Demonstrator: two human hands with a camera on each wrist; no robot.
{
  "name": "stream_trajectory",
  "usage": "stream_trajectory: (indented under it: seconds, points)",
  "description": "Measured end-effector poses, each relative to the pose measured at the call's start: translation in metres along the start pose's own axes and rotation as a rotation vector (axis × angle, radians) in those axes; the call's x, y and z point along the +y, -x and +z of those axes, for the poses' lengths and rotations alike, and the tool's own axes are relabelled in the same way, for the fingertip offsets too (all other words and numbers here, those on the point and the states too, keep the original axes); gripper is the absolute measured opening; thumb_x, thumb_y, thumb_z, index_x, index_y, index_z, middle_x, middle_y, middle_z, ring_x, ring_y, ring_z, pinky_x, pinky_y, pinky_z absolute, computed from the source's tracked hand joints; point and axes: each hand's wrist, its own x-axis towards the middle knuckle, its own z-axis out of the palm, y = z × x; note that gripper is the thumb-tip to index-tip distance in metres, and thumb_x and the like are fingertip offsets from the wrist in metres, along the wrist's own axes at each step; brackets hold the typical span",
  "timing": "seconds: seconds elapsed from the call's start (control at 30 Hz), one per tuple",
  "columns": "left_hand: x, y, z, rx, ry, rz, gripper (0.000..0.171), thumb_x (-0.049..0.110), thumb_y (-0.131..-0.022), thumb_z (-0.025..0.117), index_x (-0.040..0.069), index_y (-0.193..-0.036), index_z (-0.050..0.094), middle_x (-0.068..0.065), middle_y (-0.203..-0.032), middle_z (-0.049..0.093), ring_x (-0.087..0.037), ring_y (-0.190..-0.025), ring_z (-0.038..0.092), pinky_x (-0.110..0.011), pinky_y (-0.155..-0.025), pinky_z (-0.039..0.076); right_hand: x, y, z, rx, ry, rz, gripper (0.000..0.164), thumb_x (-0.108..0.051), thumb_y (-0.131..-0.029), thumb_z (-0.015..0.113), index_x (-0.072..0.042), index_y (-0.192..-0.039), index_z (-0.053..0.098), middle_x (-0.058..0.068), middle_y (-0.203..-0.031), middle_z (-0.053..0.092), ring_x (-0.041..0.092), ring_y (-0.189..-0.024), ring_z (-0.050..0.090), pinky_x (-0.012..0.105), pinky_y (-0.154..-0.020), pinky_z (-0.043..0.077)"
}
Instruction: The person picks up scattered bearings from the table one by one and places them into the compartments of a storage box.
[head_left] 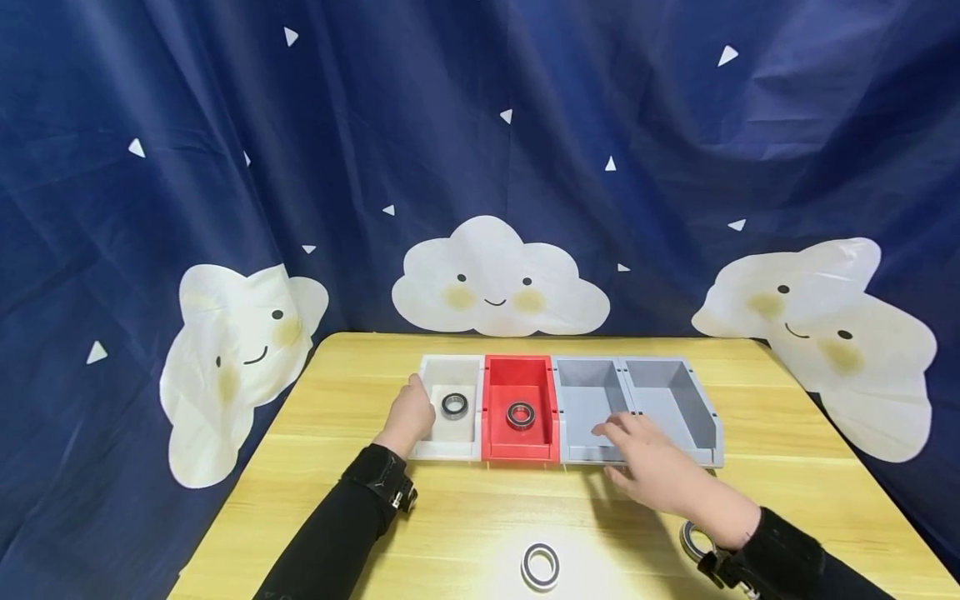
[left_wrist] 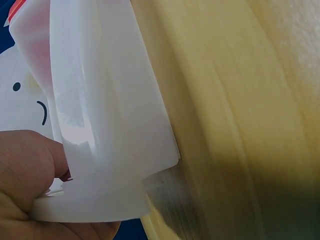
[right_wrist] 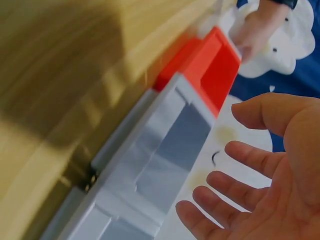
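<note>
My left hand (head_left: 411, 415) grips the left side wall of a white bin (head_left: 453, 372), thumb on one side and fingers on the other, as the left wrist view shows. In this bin lies a ball bearing (head_left: 454, 406) with a dark seal. Next to it stands a red bin (head_left: 517, 370) with another bearing (head_left: 521, 415) in it. My right hand (head_left: 651, 462) is over the front edge of the left grey bin (head_left: 588, 372). Its fingers (right_wrist: 255, 159) are spread and relaxed, and hold nothing.
A second grey bin (head_left: 678, 408) forms the right end of the row. On the wooden table (head_left: 442, 533) in front lies a bearing (head_left: 540, 567). Another bearing (head_left: 691, 542) is partly hidden by the right wrist. A dark blue curtain (head_left: 465, 167) with clouds hangs behind.
</note>
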Motion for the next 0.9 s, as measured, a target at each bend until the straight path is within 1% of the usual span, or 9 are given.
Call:
stream_trajectory:
  seconds: [0.1, 0.2, 0.37, 0.47, 0.63, 0.73, 0.83, 0.9]
  points:
    - [0.000, 0.000, 0.000, -0.005, -0.001, -0.003, 0.060, 0.001, -0.096, 0.048, -0.013, -0.149, 0.021, -0.033, -0.122, 0.056, -0.040, -0.106, 0.063, -0.049, -0.093, 0.052, -0.008, 0.001, 0.006, -0.018, -0.018, -0.017, 0.048, -0.017, -0.082, 0.079, -0.007, -0.125, 0.061, 0.008, -0.116, 0.058, 0.029, -0.105, 0.057, 0.049, -0.094, 0.050]
    - [0.000, 0.000, -0.001, -0.011, -0.001, -0.005, 0.061, 0.001, -0.097, 0.048, -0.012, -0.149, 0.020, -0.033, -0.124, 0.056, -0.040, -0.107, 0.062, -0.049, -0.094, 0.052, -0.017, 0.003, 0.011, -0.013, -0.036, -0.050, 0.048, -0.016, -0.081, 0.079, -0.008, -0.125, 0.061, 0.008, -0.118, 0.058, 0.028, -0.106, 0.057, 0.049, -0.092, 0.051]
    - [0.001, 0.002, -0.003, -0.011, 0.001, 0.007, 0.060, 0.002, -0.097, 0.049, -0.013, -0.148, 0.021, -0.033, -0.121, 0.057, -0.039, -0.104, 0.064, -0.049, -0.091, 0.053, -0.033, 0.005, 0.021, 0.023, -0.039, -0.151, 0.047, -0.014, -0.079, 0.079, -0.012, -0.123, 0.062, 0.005, -0.118, 0.058, 0.024, -0.105, 0.056, 0.047, -0.089, 0.053]
    - [0.001, 0.002, -0.003, -0.012, -0.001, 0.003, 0.059, 0.002, -0.097, 0.049, -0.013, -0.148, 0.022, -0.032, -0.121, 0.057, -0.039, -0.104, 0.064, -0.048, -0.091, 0.053, -0.043, 0.007, 0.027, 0.035, -0.030, -0.214, 0.049, -0.015, -0.077, 0.080, -0.013, -0.122, 0.062, 0.004, -0.117, 0.057, 0.021, -0.104, 0.056, 0.045, -0.089, 0.053]
    - [0.000, 0.001, -0.003, -0.009, -0.005, 0.000, 0.059, 0.002, -0.097, 0.049, -0.013, -0.148, 0.022, -0.032, -0.121, 0.057, -0.039, -0.105, 0.064, -0.048, -0.091, 0.053, -0.055, 0.012, 0.034, -0.010, -0.031, -0.261, 0.052, -0.018, -0.074, 0.081, -0.013, -0.122, 0.062, 0.001, -0.117, 0.056, 0.018, -0.104, 0.053, 0.041, -0.091, 0.052]
    - [0.001, 0.001, -0.003, -0.011, -0.005, -0.002, 0.059, 0.003, -0.097, 0.049, -0.013, -0.147, 0.023, -0.032, -0.120, 0.057, -0.039, -0.104, 0.064, -0.048, -0.091, 0.053, -0.061, 0.015, 0.038, -0.028, -0.035, -0.289, 0.050, -0.019, -0.075, 0.080, -0.014, -0.122, 0.062, 0.001, -0.116, 0.055, 0.017, -0.103, 0.052, 0.040, -0.092, 0.052]
    - [0.002, 0.001, -0.003, -0.011, -0.005, -0.004, 0.058, 0.003, -0.097, 0.049, -0.013, -0.147, 0.024, -0.032, -0.119, 0.058, -0.038, -0.103, 0.064, -0.048, -0.090, 0.053, -0.065, 0.017, 0.043, -0.029, -0.040, -0.321, 0.048, -0.019, -0.075, 0.079, -0.014, -0.120, 0.062, 0.000, -0.113, 0.055, 0.015, -0.101, 0.052, 0.037, -0.090, 0.053]
    - [0.002, 0.001, -0.003, -0.011, -0.008, -0.004, 0.057, 0.003, -0.097, 0.049, -0.013, -0.146, 0.024, -0.032, -0.119, 0.058, -0.038, -0.103, 0.064, -0.048, -0.090, 0.053, -0.067, 0.018, 0.048, -0.047, -0.055, -0.335, 0.048, -0.020, -0.076, 0.078, -0.015, -0.120, 0.062, -0.002, -0.112, 0.054, 0.014, -0.101, 0.051, 0.034, -0.088, 0.052]
